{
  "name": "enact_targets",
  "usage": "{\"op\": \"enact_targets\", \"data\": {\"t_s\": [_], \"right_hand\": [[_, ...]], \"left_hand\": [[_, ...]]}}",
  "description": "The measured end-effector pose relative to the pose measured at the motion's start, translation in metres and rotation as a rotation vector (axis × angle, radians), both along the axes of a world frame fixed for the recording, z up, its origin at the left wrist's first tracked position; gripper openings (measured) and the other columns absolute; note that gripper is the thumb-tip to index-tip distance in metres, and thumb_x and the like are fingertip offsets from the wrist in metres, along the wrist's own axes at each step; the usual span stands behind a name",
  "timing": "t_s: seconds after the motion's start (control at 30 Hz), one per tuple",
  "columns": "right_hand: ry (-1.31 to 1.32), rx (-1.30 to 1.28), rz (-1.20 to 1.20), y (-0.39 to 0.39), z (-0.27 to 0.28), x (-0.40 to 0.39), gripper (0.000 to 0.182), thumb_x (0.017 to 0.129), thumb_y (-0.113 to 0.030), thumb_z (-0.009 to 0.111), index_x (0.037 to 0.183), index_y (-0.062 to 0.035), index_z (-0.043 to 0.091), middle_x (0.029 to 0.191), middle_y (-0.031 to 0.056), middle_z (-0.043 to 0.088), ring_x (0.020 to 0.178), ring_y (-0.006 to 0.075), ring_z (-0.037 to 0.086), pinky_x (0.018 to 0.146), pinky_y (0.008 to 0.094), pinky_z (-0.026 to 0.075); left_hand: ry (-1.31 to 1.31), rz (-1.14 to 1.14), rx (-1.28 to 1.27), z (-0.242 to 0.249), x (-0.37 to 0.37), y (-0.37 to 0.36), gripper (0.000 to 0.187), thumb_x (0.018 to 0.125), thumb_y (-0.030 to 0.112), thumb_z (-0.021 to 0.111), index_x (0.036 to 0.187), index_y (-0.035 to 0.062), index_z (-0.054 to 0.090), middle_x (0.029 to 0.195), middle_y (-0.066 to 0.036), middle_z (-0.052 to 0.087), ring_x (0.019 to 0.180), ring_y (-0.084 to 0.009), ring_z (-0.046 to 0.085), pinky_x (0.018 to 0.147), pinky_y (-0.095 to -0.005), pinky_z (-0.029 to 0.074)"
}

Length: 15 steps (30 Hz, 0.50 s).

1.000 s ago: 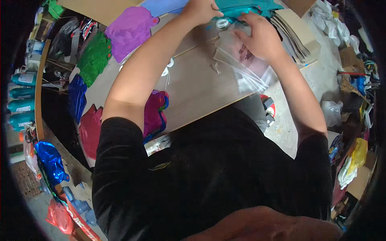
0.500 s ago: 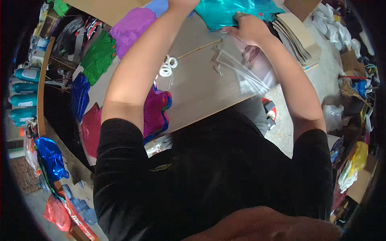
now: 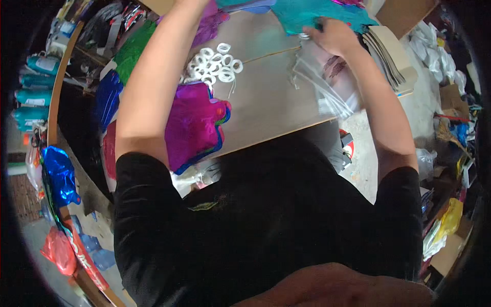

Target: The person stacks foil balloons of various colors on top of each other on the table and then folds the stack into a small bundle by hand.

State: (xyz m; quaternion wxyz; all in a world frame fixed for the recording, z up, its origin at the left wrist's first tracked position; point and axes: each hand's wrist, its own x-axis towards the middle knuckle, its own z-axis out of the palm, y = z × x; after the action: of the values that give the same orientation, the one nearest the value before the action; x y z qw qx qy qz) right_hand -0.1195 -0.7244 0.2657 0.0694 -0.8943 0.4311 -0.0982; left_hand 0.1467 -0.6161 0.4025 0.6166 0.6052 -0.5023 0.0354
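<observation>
My left hand (image 3: 192, 3) is cut off by the top edge, its fingers out of view, near a purple foil balloon (image 3: 208, 26). My right hand (image 3: 335, 37), slightly blurred, is beside a flat teal foil balloon (image 3: 307, 15). A small white coil (image 3: 304, 36) shows at its thumb and fingertips, which look closed on it. Just below that hand, clear plastic bags (image 3: 327, 84) lie fanned out at the table's right side. Left of centre, several white ribbon coils (image 3: 215, 64) sit in a pile. A magenta foil balloon (image 3: 192, 123) lies in front of them.
A stack of cardboard sheets (image 3: 391, 59) stands right of the bags. Green (image 3: 135, 48) and blue (image 3: 109, 97) foil balloons lie along the table's left side. Teal bottles (image 3: 33, 97) line a shelf at far left. The wooden table (image 3: 266, 112) ends close to my body.
My view has shifted, showing more of the coil pile and magenta balloon. My left hand has moved further left and up, mostly out of frame. My right hand stays by the teal balloon.
</observation>
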Motion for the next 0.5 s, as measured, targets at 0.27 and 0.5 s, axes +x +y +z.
{"op": "enact_targets", "data": {"t_s": [0.27, 0.5], "right_hand": [[-1.314, 1.196, -0.008, 0.101, 0.051, 0.03, 0.08, 0.094, -0.071, 0.06, 0.14, -0.0053, 0.053, 0.119, 0.0137, 0.066, 0.104, 0.0268, 0.065, 0.085, 0.0425, 0.055], [-0.827, 0.708, 0.174, 0.206, 0.052, 0.068, 0.063, 0.087, 0.002, 0.078, 0.142, -0.002, 0.048, 0.098, 0.0102, 0.07, 0.083, 0.0192, 0.069, 0.065, 0.0301, 0.054]], "left_hand": [[-0.892, -0.059, 0.132, -0.059, 0.006, 0.181, 0.027, 0.077, 0.002, 0.077, 0.102, 0.0123, 0.078, 0.108, -0.003, 0.077, 0.101, -0.024, 0.074, 0.085, -0.0361, 0.059], [-1.122, -0.111, 0.104, -0.112, -0.009, 0.279, 0.026, 0.077, 0.014, 0.072, 0.101, 0.0081, 0.078, 0.107, -0.003, 0.076, 0.093, -0.0192, 0.073, 0.074, -0.0303, 0.058]]}}
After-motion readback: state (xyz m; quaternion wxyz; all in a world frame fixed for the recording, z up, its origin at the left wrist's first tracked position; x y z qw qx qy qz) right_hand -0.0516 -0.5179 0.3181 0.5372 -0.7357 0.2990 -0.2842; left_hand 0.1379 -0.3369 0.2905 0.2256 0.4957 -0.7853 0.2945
